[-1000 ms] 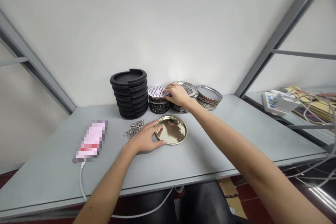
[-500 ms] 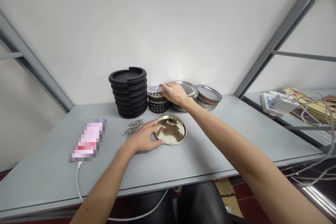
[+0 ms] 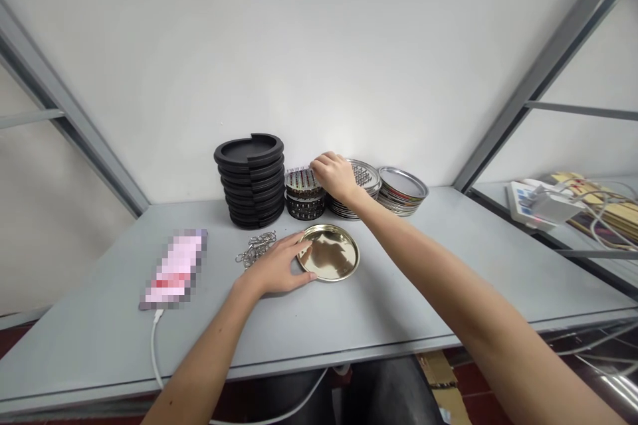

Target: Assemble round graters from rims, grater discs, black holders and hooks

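My left hand (image 3: 282, 265) rests on the table with fingers spread, its fingertips and thumb at the left rim of a shallow gold metal dish (image 3: 335, 255), round and shiny inside. Just behind that hand lies a small heap of metal hooks or clips (image 3: 254, 247). Farther back, my right hand (image 3: 335, 174) is closed in a pinch on the edge of a thin perforated disc (image 3: 298, 169), tilted and seen nearly edge-on. Under it stands a short stack of dark perforated discs (image 3: 305, 206). My fingers partly hide the held disc.
A tall stack of black round rings (image 3: 252, 189) stands left of the discs. To the right are stacked silver perforated plates (image 3: 366, 174) and stacked shallow metal lids (image 3: 403, 186). A phone (image 3: 177, 265) with a white cable lies left; a power strip (image 3: 528, 206) sits right.
My right hand has tilted the perforated disc up from nearly flat, showing more of the stack below. My left hand stays at the gold dish. The whole view has shifted slightly.
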`<move>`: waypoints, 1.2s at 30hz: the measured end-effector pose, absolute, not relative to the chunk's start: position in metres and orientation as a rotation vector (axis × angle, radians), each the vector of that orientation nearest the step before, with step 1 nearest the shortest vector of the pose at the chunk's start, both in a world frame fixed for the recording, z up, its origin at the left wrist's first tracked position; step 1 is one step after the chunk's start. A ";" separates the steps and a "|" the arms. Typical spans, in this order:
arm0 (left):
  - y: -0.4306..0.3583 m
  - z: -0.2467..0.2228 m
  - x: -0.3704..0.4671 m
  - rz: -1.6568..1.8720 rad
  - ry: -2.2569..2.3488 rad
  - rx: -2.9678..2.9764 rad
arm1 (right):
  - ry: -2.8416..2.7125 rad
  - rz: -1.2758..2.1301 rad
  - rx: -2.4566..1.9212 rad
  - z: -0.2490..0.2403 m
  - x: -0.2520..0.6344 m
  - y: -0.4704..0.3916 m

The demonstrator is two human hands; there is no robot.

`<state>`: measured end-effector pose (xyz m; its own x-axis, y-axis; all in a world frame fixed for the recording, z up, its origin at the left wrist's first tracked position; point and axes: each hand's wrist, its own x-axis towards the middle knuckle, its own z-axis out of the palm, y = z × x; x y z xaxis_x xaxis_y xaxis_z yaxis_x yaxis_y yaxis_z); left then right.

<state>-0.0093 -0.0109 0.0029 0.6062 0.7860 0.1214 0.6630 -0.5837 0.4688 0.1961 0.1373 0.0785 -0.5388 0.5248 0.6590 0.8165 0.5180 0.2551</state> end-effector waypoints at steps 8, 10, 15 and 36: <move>-0.011 0.003 -0.010 0.440 1.172 2.457 | -2.119 -0.870 -0.973 0.082 0.202 0.139; -0.010 0.001 -0.011 0.441 1.179 2.452 | -2.065 -0.867 -0.926 0.084 0.208 0.139; -0.010 -0.002 -0.012 0.440 1.198 2.448 | -1.877 -0.838 -0.822 0.093 0.227 0.117; -0.009 0.007 -0.007 0.520 1.279 2.412 | -1.970 0.263 -0.843 -0.003 0.271 -0.001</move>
